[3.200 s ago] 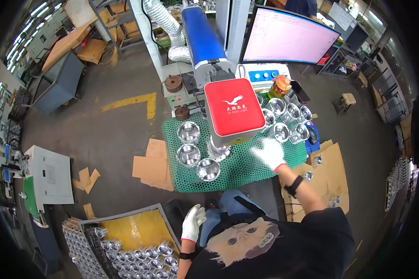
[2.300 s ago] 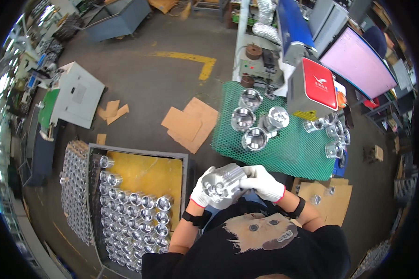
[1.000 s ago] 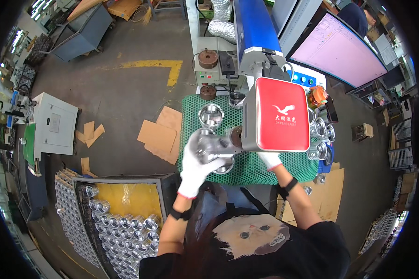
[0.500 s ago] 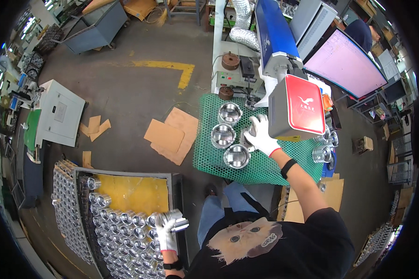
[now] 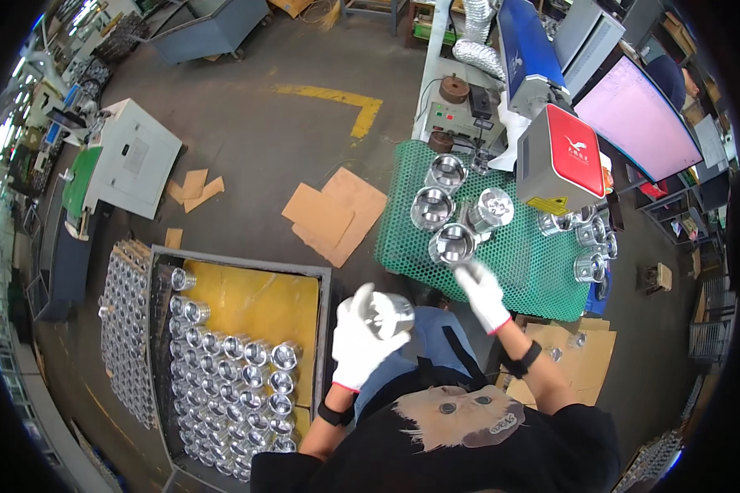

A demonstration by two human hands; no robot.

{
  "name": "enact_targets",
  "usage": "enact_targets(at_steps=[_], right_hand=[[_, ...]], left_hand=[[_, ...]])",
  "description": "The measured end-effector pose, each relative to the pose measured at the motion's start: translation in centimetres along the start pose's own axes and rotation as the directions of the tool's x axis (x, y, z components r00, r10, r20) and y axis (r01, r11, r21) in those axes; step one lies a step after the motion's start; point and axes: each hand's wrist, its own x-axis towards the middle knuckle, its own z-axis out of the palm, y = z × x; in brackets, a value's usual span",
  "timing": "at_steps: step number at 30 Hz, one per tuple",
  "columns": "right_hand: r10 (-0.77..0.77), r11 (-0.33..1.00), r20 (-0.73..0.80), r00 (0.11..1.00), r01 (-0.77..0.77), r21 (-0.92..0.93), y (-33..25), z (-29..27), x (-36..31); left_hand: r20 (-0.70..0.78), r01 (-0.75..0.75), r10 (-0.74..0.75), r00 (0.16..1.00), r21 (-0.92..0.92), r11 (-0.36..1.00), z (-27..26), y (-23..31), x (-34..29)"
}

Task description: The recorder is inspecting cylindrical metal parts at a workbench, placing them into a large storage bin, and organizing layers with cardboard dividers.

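Observation:
In front of my body my left hand (image 5: 360,341), in a white glove, grips a shiny metal piston (image 5: 389,315). Its fingers wrap round the piston's side. My right hand (image 5: 483,297), also gloved, reaches over the near edge of the green mesh mat (image 5: 514,283) with fingers stretched out. Nothing shows in it. Just beyond its fingertips stands an upright piston (image 5: 452,244); I cannot tell whether they touch. Two more pistons stand behind, one at the middle (image 5: 432,208) and one farther back (image 5: 446,172). Another piston (image 5: 492,209) rests tilted beside them.
A red-topped machine head (image 5: 563,156) overhangs the mat, with several pistons (image 5: 589,267) to its right. At lower left, a dark-rimmed crate (image 5: 324,308) holds rows of pistons on a yellow board. Cardboard sheets (image 5: 337,215) lie on the floor. A monitor (image 5: 640,115) stands at far right.
My left hand has brought its piston from the crate to in front of my body. The right hand has left the spot beside the machine head and drawn back toward me. The view has shifted.

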Motion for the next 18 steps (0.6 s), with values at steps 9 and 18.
enact_targets(at_steps=[9,18], right_hand=[[0.329,0.185,0.648,0.687,-0.720,0.669,-4.7,1.1,-4.4],[-0.239,0.600,0.437,0.867,0.486,-0.635,-2.9,-1.5,-4.9]], left_hand=[[0.119,-0.028,0.143,0.982,-0.667,0.745,3.8,3.9,-0.9],[0.842,0.803,-0.007,0.539,-0.517,-0.298,12.9,-1.8,0.2]])
